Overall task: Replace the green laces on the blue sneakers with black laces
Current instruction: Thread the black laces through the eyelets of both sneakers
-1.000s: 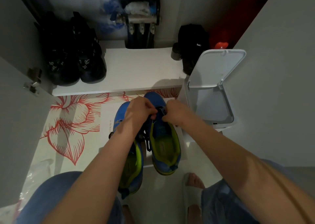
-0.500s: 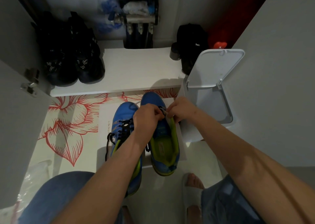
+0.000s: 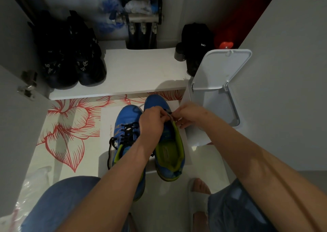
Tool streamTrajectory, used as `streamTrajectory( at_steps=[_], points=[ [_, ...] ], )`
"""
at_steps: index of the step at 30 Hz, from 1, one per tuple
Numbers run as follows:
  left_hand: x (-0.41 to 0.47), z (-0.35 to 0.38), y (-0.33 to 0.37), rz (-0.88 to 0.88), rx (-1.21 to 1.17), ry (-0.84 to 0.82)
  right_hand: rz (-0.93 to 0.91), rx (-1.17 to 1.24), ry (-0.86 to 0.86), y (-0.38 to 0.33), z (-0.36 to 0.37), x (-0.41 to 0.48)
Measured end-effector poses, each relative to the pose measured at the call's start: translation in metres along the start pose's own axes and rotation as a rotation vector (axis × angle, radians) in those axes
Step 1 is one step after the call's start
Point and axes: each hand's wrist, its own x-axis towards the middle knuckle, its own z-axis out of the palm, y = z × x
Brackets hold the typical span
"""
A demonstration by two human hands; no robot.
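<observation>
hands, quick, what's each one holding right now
Left hand: closed, pinching at the tongue of the right-hand blue sneaker.
Right hand: closed, pinching the same spot; lace or tongue, unclear.

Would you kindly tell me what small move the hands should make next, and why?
Probably draw the lace through the next eyelet of the right sneaker: the left hand and right hand both pinch it near that shoe's front, and the left sneaker already carries its black lace.
</observation>
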Motion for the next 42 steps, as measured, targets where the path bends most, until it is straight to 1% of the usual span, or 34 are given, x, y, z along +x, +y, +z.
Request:
streamTrajectory(
  at_steps=[3, 6, 10, 12, 13, 14, 15, 16, 17, 18, 19, 20, 21, 22, 24, 25, 26, 27, 28, 29, 31, 34, 35, 36, 38, 40, 42],
  points=[
    [-0.001, -0.001, -0.001, 0.02, -0.078, 0.01, 0.019, 0.048, 0.02, 0.004, 0.004, 0.0],
    [0.0, -0.004, -0.002, 0.037, -0.092, -0.018, -0.032, 0.058, 0.085, 0.007, 0.011, 0.003],
    [-0.001, -0.007, 0.002, 0.039, -0.11, -0.134, -0.086, -0.001, 0.11, 0.012, 0.017, 0.005],
    [0.0, -0.013, 0.006, 0.043, -0.085, -0.176, -0.133, -0.079, 0.181, 0.011, 0.014, 0.006],
    [0.0, -0.019, 0.007, 0.051, -0.066, -0.136, -0.179, -0.105, 0.259, 0.009, 0.011, 0.006],
    [0.002, -0.027, 0.009, 0.055, -0.048, -0.044, -0.237, -0.074, 0.351, 0.007, 0.007, 0.005],
    [0.004, -0.036, 0.009, 0.038, -0.043, 0.064, -0.292, 0.031, 0.421, 0.002, 0.001, 0.002],
    [0.008, -0.047, 0.008, -0.004, -0.056, 0.139, -0.333, 0.206, 0.441, -0.003, -0.006, -0.002],
    [0.013, -0.058, 0.007, -0.07, -0.068, 0.147, -0.377, 0.391, 0.409, -0.01, -0.013, -0.007],
    [0.019, -0.067, 0.006, -0.163, -0.059, 0.077, -0.436, 0.529, 0.363, -0.016, -0.02, -0.012],
    [0.025, -0.074, 0.004, -0.269, -0.026, -0.045, -0.499, 0.557, 0.35, -0.022, -0.026, -0.015],
    [0.028, -0.079, 0.003, -0.355, 0.037, -0.18, -0.541, 0.466, 0.366, -0.025, -0.03, -0.016],
    [0.027, -0.08, 0.002, -0.384, 0.121, -0.278, -0.546, 0.277, 0.383, -0.027, -0.032, -0.015],
    [0.023, -0.078, 0.001, -0.357, 0.199, -0.325, -0.519, 0.015, 0.38, -0.025, -0.031, -0.014],
    [0.016, -0.071, -0.002, -0.27, 0.28, -0.371, -0.406, -0.538, 0.276, -0.015, -0.024, -0.01],
    [0.013, -0.067, -0.005, -0.258, 0.283, -0.383, -0.338, -0.74, 0.194, -0.007, -0.019, -0.008],
    [0.011, -0.065, -0.007, -0.256, 0.282, -0.379, -0.288, -0.857, 0.114, -0.002, -0.015, -0.007],
    [0.009, -0.065, -0.008, -0.252, 0.273, -0.355, -0.272, -0.893, 0.055, 0.0, -0.012, -0.007],
    [0.009, -0.066, -0.009, -0.24, 0.257, -0.324, -0.289, -0.86, 0.023, -0.001, -0.012, -0.01],
    [0.01, -0.066, -0.009, -0.23, 0.239, -0.307, -0.329, -0.761, 0.02, -0.003, -0.015, -0.012],
    [0.009, -0.067, -0.009, -0.23, 0.213, -0.316, -0.445, -0.443, 0.063, -0.015, -0.03, -0.018],
    [0.009, -0.065, -0.01, -0.234, 0.213, -0.319, -0.633, 0.047, 0.218, -0.041, -0.049, -0.037],
    [0.01, -0.065, -0.01, -0.243, 0.21, -0.319, -0.683, 0.246, 0.241, -0.048, -0.053, -0.043],
    [0.012, -0.065, -0.009, -0.255, 0.21, -0.332, -0.75, 0.457, 0.217, -0.051, -0.055, -0.049],
    [0.015, -0.065, -0.009, -0.285, 0.235, -0.373, -0.861, 0.797, 0.077, -0.052, -0.058, -0.059],
    [0.016, -0.064, -0.01, -0.281, 0.221, -0.37, -0.9, 0.994, -0.063, -0.052, -0.064, -0.069],
    [0.014, -0.06, -0.011, -0.235, 0.206, -0.36, -0.957, 1.064, -0.169, -0.055, -0.071, -0.075]
  ],
)
